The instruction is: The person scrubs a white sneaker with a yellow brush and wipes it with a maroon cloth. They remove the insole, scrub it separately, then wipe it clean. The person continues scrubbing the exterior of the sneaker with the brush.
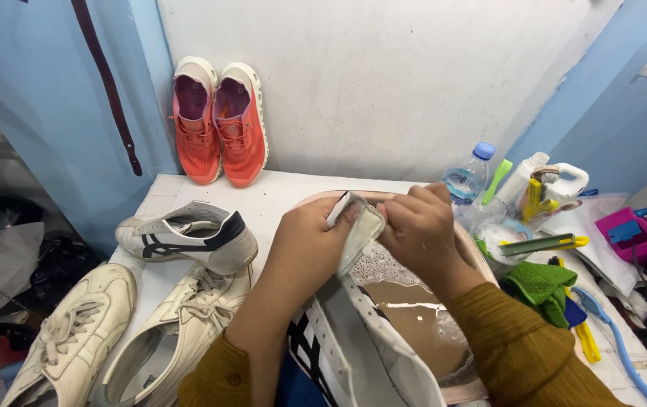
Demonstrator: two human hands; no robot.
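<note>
Two hands meet over a round basin [481, 392] at the front of the white worktop [278, 197]. Left hand [310, 243] grips the tongue end of a white shoe [368, 339] with dark stripes; right hand [416, 226] pinches the same folded tongue from the other side, fingers closed on it. Shoe is tilted, heel toward the person, toe end raised between the hands, its lower part over the basin. Basin holds brown, foamy water [414, 316]. Both sleeves are mustard yellow.

Left half of worktop: one white shoe with a dark heel and stripes [188, 237] lies on its side near the middle; two cream lace-up shoes [112, 339] lie at the front left corner, side by side, touching. Pair of orange-red trainers [219, 120] stands upright against the back wall, toes down on the worktop's back edge.

Right of basin: clear plastic bottle with blue cap [468, 177], white jug [557, 181], green cloth [538, 283] just beside the basin rim, green and yellow brushes [542, 243] in a tub near it, blue-handled brush [617, 339] along the right edge, pink box [628, 234] farther right.
</note>
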